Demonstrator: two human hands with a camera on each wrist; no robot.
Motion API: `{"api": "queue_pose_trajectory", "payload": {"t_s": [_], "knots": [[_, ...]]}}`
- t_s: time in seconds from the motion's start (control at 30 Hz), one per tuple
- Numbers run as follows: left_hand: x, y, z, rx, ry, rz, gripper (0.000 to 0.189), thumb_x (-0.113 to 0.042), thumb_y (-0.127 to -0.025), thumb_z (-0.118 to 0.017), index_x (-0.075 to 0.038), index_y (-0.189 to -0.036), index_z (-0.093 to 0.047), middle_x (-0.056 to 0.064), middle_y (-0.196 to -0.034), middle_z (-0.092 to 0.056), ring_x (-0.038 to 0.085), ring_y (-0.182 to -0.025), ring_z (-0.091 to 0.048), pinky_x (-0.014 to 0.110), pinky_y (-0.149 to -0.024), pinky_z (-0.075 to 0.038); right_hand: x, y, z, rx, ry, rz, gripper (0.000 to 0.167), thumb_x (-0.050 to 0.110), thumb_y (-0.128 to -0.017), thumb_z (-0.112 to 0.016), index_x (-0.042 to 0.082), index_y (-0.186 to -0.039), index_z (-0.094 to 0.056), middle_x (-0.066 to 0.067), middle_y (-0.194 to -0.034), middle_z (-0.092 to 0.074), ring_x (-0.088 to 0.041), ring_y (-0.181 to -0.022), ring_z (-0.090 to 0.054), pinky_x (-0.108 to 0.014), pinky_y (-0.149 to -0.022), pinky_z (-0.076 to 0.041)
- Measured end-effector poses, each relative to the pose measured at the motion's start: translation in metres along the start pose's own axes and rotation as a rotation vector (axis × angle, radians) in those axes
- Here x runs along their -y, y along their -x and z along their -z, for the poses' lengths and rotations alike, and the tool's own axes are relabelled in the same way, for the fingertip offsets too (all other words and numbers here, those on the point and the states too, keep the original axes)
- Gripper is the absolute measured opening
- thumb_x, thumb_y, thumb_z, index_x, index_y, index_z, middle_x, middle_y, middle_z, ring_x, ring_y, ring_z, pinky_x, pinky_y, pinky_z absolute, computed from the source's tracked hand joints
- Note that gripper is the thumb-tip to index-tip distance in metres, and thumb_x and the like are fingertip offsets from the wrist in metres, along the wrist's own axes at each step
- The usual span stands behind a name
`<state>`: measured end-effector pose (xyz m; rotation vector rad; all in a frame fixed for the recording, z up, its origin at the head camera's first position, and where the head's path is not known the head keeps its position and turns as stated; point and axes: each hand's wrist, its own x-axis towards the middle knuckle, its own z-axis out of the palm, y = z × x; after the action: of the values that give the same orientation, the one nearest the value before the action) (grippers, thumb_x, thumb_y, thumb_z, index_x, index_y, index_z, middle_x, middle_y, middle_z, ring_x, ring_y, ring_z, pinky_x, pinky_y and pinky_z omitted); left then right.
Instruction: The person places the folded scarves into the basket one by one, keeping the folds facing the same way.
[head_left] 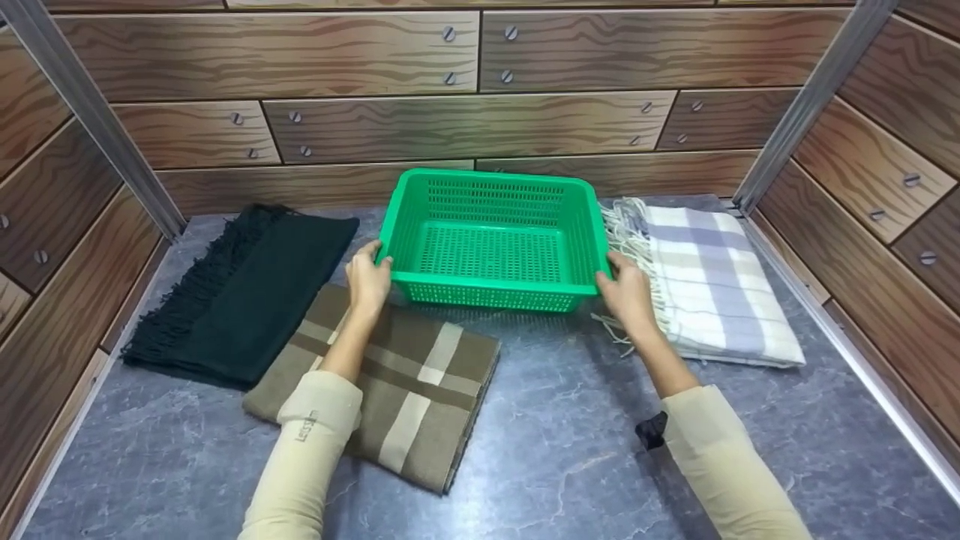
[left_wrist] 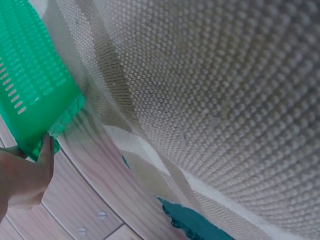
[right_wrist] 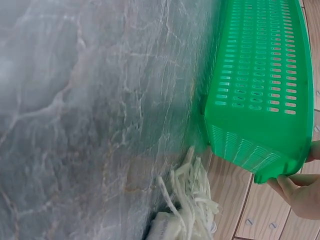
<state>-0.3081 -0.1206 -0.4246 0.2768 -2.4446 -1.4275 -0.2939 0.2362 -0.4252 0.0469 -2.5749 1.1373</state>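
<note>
A green perforated plastic basket, with nothing in it, is near the back wall in the head view. My left hand grips its left rim near the front corner, thumb over the edge. On the opposite side my right hand pinches the right rim, and the right wrist view shows its fingers curled at the basket's corner. Below my left forearm lies a folded brown checked scarf. A dark green fringed scarf is to the left. At the right lies a white and lilac plaid scarf, its fringe towards the basket.
The grey marbled surface is bounded by wood-patterned panels at the back and both sides. Metal posts stand in the back corners. A small black object is by the right sleeve.
</note>
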Motion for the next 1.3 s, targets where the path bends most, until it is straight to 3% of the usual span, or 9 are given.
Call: {"api": "queue_pose_trajectory", "payload": {"t_s": [0.5, 0.67, 0.77, 1.0, 1.13, 1.3], "knots": [[0.0032, 0.0063, -0.0050, 0.001, 0.014, 0.013, 0.039, -0.004, -0.091, -0.057, 0.004, -0.128, -0.050, 0.019, -0.130, -0.048, 0.029, -0.121, -0.043, 0.037, -0.096, -0.037, -0.0046, -0.0035, -0.0003, -0.023, -0.003, -0.020, 0.042, -0.002, -0.083, -0.053, -0.014, -0.124, -0.048, -0.030, -0.123, -0.048, -0.039, -0.112, -0.048, -0.044, -0.094, -0.038], [0.0016, 0.0057, -0.0032, -0.018, 0.031, 0.020, 0.039, -0.003, -0.089, -0.059, 0.003, -0.126, -0.052, 0.019, -0.128, -0.049, 0.031, -0.119, -0.043, 0.038, -0.096, -0.036, -0.0015, -0.0045, 0.0003, 0.015, -0.068, -0.104, 0.046, 0.002, -0.088, -0.053, -0.014, -0.130, -0.040, -0.031, -0.128, -0.043, -0.042, -0.113, -0.046, -0.045, -0.093, -0.039], [0.0010, 0.0047, -0.0017, -0.015, 0.076, 0.068, 0.041, -0.006, -0.089, -0.059, 0.003, -0.128, -0.050, 0.018, -0.127, -0.051, 0.031, -0.118, -0.044, 0.038, -0.096, -0.035, 0.0004, -0.0030, 0.0004, 0.074, -0.161, -0.193, 0.051, 0.007, -0.091, -0.052, -0.013, -0.134, -0.034, -0.031, -0.130, -0.041, -0.040, -0.116, -0.044, -0.043, -0.093, -0.039], [0.0009, 0.0055, 0.0025, 0.077, 0.272, 0.225, 0.047, -0.007, -0.094, -0.051, 0.000, -0.138, -0.037, 0.021, -0.136, -0.040, 0.030, -0.124, -0.038, 0.038, -0.096, -0.036, 0.0036, -0.0030, -0.0015, 0.179, -0.376, -0.353, 0.051, 0.008, -0.096, -0.045, -0.010, -0.139, -0.026, -0.028, -0.129, -0.044, -0.031, -0.111, -0.049, -0.032, -0.085, -0.046], [-0.0003, 0.0075, 0.0036, 0.096, 0.336, 0.257, 0.047, -0.007, -0.095, -0.050, -0.001, -0.139, -0.035, 0.022, -0.139, -0.036, 0.031, -0.125, -0.036, 0.039, -0.097, -0.035, 0.0034, -0.0048, -0.0018, 0.179, -0.412, -0.389, 0.051, 0.009, -0.096, -0.045, -0.008, -0.140, -0.025, -0.027, -0.129, -0.044, -0.030, -0.109, -0.051, -0.030, -0.083, -0.047], [-0.0020, 0.0091, 0.0022, 0.093, 0.354, 0.279, 0.048, -0.007, -0.095, -0.050, -0.001, -0.140, -0.034, 0.023, -0.137, -0.037, 0.030, -0.124, -0.038, 0.039, -0.097, -0.036, 0.0031, -0.0080, -0.0014, 0.172, -0.446, -0.397, 0.052, 0.009, -0.096, -0.043, -0.009, -0.140, -0.024, -0.028, -0.132, -0.041, -0.033, -0.114, -0.047, -0.040, -0.092, -0.041]]}}
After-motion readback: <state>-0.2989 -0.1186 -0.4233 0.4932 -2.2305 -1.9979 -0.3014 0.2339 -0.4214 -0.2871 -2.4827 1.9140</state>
